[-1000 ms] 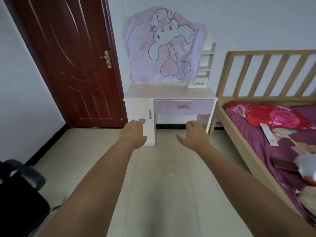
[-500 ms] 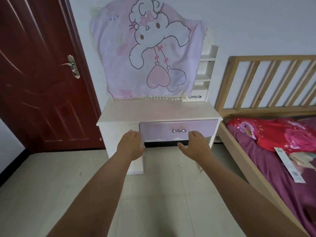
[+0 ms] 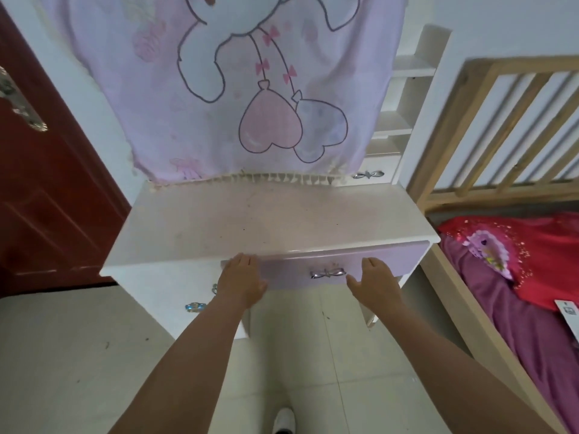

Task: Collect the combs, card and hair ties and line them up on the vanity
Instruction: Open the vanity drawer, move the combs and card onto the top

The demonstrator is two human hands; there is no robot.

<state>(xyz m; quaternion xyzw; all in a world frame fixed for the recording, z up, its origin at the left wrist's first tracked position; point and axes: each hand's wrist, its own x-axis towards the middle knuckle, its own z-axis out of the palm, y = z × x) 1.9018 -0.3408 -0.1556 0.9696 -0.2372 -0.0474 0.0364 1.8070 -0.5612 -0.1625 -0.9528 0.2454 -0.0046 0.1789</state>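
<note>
Task looked barely begun: vanity (image 3: 269,220) top lay bare, no combs, card or hair ties in view, left hand (image 3: 239,285) and right hand (image 3: 374,285) both empty with fingers loosely together, hovering either side of the lilac drawer's (image 3: 385,261) bow handle (image 3: 328,273).

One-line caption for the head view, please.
Both open hands, left and right, reach the vanity's lilac drawer.

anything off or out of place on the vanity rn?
One oddity: a pink cartoon blanket is draped over the vanity's upper back, hiding whatever is behind it. The top shows only faint specks; the drawer is shut.
</note>
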